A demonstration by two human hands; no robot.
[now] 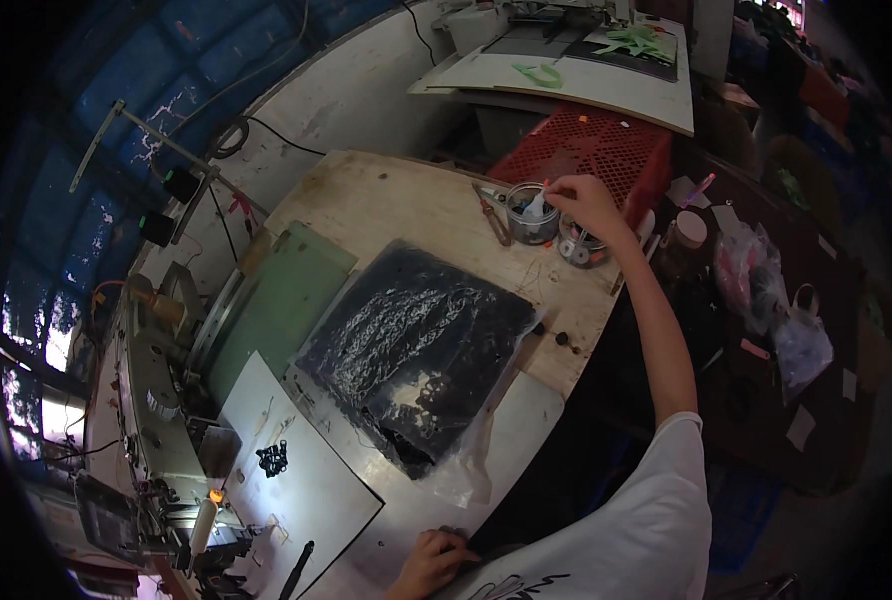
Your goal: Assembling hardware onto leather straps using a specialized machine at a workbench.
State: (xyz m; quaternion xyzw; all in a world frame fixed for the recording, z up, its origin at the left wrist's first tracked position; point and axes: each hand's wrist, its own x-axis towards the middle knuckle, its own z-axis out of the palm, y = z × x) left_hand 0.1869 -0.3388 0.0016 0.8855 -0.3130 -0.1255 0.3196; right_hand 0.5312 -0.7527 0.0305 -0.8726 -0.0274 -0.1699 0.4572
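Observation:
My right hand (pixel 584 203) reaches out over two clear round jars at the far side of the table. Its fingers are pinched on a small white tool with an orange tip (pixel 536 206), which hangs over the left jar (pixel 532 228). Dark small items lie inside that jar. The right jar (pixel 580 250), with small mixed pieces in it, sits below my wrist. My left hand (pixel 432 562) rests at the near table edge with its fingers curled; what they hold, if anything, is hidden. Between my hands lies a clear plastic bag of folded black fabric (pixel 421 345).
Scissors with brown handles (pixel 496 218) lie beside the left jar. A red plastic crate (pixel 606 150) stands behind the jars. On the left are a sewing machine (pixel 161 400), a green board (pixel 284 300) and a small black pile (pixel 273 459). Plastic bags (pixel 801 345) lie to the right.

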